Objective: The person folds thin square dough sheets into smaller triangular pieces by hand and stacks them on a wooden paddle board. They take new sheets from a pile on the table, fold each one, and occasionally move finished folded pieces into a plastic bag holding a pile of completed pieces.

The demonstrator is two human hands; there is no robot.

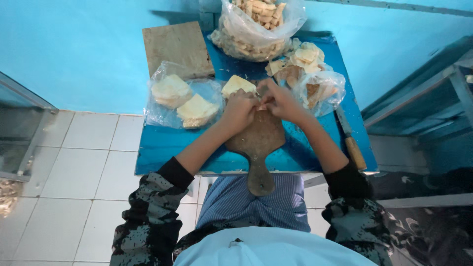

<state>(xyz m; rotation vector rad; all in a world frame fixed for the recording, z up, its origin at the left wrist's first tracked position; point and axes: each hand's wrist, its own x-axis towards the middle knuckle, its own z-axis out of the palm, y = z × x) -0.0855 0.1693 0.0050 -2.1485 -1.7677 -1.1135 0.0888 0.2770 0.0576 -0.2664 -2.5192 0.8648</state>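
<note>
both hands [261, 104] meet, fingers curled

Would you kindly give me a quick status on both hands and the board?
Left hand and right hand together over paddle board, working a small pale piece. Grip unclear. Nothing blocking.

A blue counter [162, 148] fills the middle of the frame. At its top edge sits a clear bag [258, 27] full of pale cut sticks. A bare wooden board [177, 47] lies at the upper left, and just below it a plastic bag [180, 96] holds two stacks of pale sheets. Right of centre lie loose sheets [305, 54] and a small clear bag [322, 88]. A wooden-handled knife [352, 145] lies along the right edge. White floor tiles [74, 172] show at lower left.
</note>
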